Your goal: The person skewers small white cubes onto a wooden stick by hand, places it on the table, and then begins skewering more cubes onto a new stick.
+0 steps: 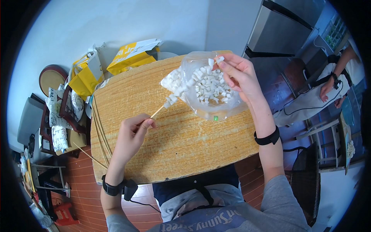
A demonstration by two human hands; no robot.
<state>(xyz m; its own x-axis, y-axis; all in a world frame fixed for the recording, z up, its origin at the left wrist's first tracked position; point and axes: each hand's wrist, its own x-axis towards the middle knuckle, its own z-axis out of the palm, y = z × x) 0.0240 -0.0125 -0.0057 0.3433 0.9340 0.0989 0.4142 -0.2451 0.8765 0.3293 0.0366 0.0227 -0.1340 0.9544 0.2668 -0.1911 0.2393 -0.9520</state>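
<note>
Pale wall (162,21), reddish-brown floor (83,176)

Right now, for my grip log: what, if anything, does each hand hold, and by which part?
Left hand: a thin stick, by its bare lower part. Right hand: a small white piece, exact part unclear.

From where I stand, open wooden tabletop (193,154) runs along the near side, with more beyond the left hand (135,132). A bag of white pieces (230,111) fills the far right, the right hand (239,75) above it; a held stick (157,112) crosses the middle; thin sticks (101,133) line the left.
</note>
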